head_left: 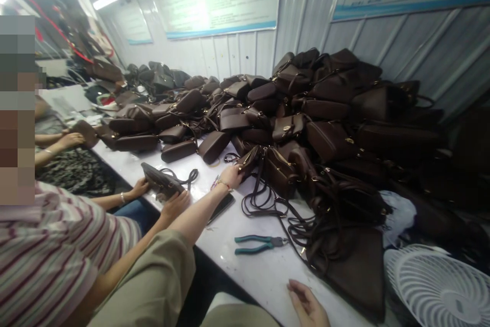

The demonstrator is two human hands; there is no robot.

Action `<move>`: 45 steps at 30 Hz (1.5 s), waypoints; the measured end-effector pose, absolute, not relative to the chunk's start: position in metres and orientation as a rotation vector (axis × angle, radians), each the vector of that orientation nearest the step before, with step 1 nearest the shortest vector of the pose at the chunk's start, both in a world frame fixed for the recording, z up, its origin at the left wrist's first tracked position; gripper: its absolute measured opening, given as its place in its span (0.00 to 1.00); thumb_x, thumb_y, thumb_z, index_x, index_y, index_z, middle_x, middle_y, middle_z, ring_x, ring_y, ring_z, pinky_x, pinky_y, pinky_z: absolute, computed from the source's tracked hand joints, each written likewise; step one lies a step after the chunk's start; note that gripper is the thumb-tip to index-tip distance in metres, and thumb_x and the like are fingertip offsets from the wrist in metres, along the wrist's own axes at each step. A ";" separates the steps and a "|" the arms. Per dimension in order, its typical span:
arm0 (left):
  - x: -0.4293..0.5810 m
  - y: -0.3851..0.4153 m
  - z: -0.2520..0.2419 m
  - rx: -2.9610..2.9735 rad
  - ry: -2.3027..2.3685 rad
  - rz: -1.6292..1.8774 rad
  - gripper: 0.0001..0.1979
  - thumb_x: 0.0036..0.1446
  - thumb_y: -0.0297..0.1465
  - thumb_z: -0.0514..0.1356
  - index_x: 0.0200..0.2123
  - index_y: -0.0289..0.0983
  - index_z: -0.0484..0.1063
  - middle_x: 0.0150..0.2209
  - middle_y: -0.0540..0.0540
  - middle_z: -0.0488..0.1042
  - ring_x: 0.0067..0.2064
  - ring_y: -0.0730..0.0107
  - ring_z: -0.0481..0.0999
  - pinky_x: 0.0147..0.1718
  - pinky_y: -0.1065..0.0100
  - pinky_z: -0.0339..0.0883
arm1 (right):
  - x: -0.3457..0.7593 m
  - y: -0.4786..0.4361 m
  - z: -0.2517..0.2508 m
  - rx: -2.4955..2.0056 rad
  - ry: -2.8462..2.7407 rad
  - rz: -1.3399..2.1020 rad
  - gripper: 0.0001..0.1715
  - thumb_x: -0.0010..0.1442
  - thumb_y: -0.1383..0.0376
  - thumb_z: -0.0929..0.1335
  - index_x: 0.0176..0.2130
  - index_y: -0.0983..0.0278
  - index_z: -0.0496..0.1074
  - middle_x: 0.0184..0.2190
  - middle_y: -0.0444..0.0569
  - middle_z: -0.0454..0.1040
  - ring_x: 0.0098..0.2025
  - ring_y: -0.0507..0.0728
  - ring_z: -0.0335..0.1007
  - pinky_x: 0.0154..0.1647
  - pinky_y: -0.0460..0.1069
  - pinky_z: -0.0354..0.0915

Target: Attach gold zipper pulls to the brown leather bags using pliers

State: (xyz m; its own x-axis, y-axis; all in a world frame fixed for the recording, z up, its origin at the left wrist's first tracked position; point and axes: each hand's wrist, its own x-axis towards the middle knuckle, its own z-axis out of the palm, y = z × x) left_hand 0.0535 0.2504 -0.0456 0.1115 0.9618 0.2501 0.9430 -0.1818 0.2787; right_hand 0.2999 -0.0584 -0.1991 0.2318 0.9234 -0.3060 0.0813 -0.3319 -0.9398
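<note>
My left hand (231,176), at the end of a khaki sleeve, reaches across the white table. Its fingers are closed on the edge of a small dark brown handbag (249,159) at the front of a large pile. Part of the grip is hidden behind the hand. Low in the view, my right hand (308,306) is over the table's front edge, fingers loosely bent and holding nothing. Pliers with green handles (254,243) lie between my hands. Thin brown straps (264,204) trail from the bags. Beneath my left forearm lies a dark flat object (222,208), partly covered.
Dark brown bags (325,107) are heaped along the wall. At right stand a white fan (440,286) and a flat brown bag (356,271). On my left, a person in a striped shirt (69,235) holds a bag (163,181); another person's hands (71,139) are farther back.
</note>
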 end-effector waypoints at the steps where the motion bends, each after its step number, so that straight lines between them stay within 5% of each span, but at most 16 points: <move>1: 0.052 0.258 -0.036 2.295 1.988 0.566 0.18 0.58 0.37 0.59 0.52 0.40 0.75 0.44 0.40 0.80 0.46 0.57 0.78 0.45 0.62 0.70 | 0.298 -0.058 -0.196 -1.632 -0.956 1.222 0.33 0.45 0.43 0.72 0.40 0.65 0.78 0.44 0.59 0.80 0.49 0.66 0.77 0.51 0.51 0.73; 3: 0.049 0.268 -0.013 2.273 2.043 0.580 0.16 0.62 0.38 0.55 0.48 0.42 0.77 0.39 0.41 0.81 0.42 0.56 0.80 0.41 0.62 0.70 | 0.296 -0.058 -0.191 -1.635 -0.963 1.214 0.33 0.44 0.42 0.72 0.40 0.65 0.78 0.44 0.59 0.80 0.50 0.66 0.76 0.53 0.53 0.72; 8: 0.047 0.253 0.070 2.371 2.036 0.844 0.18 0.64 0.39 0.52 0.54 0.45 0.72 0.45 0.42 0.80 0.49 0.55 0.77 0.46 0.60 0.66 | 0.294 -0.054 -0.163 -1.620 -1.088 1.195 0.31 0.52 0.43 0.69 0.42 0.65 0.77 0.45 0.59 0.79 0.49 0.65 0.76 0.52 0.56 0.71; 12: 0.068 0.179 0.101 2.673 1.603 1.289 0.16 0.63 0.34 0.54 0.51 0.40 0.74 0.45 0.44 0.80 0.50 0.60 0.77 0.52 0.59 0.63 | 0.282 -0.028 -0.107 -1.426 -1.177 1.217 0.28 0.57 0.46 0.69 0.49 0.62 0.75 0.50 0.59 0.76 0.52 0.63 0.73 0.52 0.56 0.71; 17: 0.120 0.069 0.037 2.915 1.030 1.339 0.18 0.64 0.25 0.51 0.55 0.37 0.69 0.51 0.45 0.78 0.55 0.66 0.74 0.57 0.59 0.58 | 0.251 0.007 -0.041 -0.942 -0.903 1.214 0.45 0.50 0.39 0.71 0.59 0.57 0.65 0.62 0.56 0.65 0.61 0.65 0.65 0.53 0.57 0.71; 22: 0.125 0.021 -0.060 2.864 0.975 1.212 0.20 0.64 0.25 0.51 0.58 0.39 0.68 0.54 0.46 0.76 0.59 0.66 0.70 0.64 0.59 0.49 | 0.257 0.021 -0.026 -1.149 -0.775 1.083 0.30 0.56 0.46 0.71 0.48 0.65 0.74 0.43 0.55 0.79 0.50 0.63 0.75 0.54 0.58 0.70; 26: 0.075 0.014 -0.137 2.933 0.646 1.451 0.19 0.61 0.26 0.55 0.54 0.47 0.71 0.46 0.50 0.81 0.55 0.67 0.74 0.63 0.59 0.51 | 0.305 0.028 0.004 -1.339 -1.157 0.899 0.26 0.60 0.51 0.69 0.50 0.65 0.74 0.44 0.53 0.80 0.51 0.63 0.74 0.53 0.57 0.70; 30: 0.043 0.031 -0.183 2.948 1.121 0.741 0.20 0.62 0.31 0.56 0.57 0.42 0.69 0.58 0.40 0.72 0.58 0.56 0.71 0.55 0.55 0.62 | 0.346 0.032 0.069 -1.536 -1.628 0.621 0.18 0.62 0.55 0.68 0.45 0.64 0.76 0.39 0.48 0.80 0.40 0.59 0.77 0.41 0.51 0.71; 34: 0.050 0.070 -0.181 2.807 1.243 0.442 0.17 0.63 0.34 0.56 0.54 0.43 0.72 0.56 0.40 0.73 0.52 0.58 0.73 0.48 0.57 0.69 | 0.349 0.031 0.117 -1.696 -2.078 0.262 0.13 0.60 0.58 0.70 0.42 0.62 0.78 0.32 0.44 0.79 0.33 0.57 0.75 0.36 0.48 0.67; 41: 0.025 0.108 -0.164 2.648 1.447 0.519 0.15 0.64 0.31 0.53 0.51 0.38 0.72 0.55 0.37 0.72 0.54 0.51 0.70 0.51 0.52 0.65 | 0.319 0.038 0.056 -1.744 -2.337 0.288 0.09 0.55 0.63 0.75 0.39 0.55 0.80 0.27 0.43 0.77 0.30 0.57 0.75 0.37 0.49 0.65; 45: 0.007 0.078 -0.140 2.487 1.686 1.082 0.11 0.63 0.28 0.54 0.47 0.35 0.71 0.43 0.38 0.77 0.46 0.56 0.73 0.48 0.55 0.66 | 0.318 0.027 -0.010 -1.808 -2.376 0.344 0.12 0.60 0.61 0.71 0.46 0.53 0.78 0.35 0.44 0.81 0.36 0.57 0.77 0.37 0.47 0.65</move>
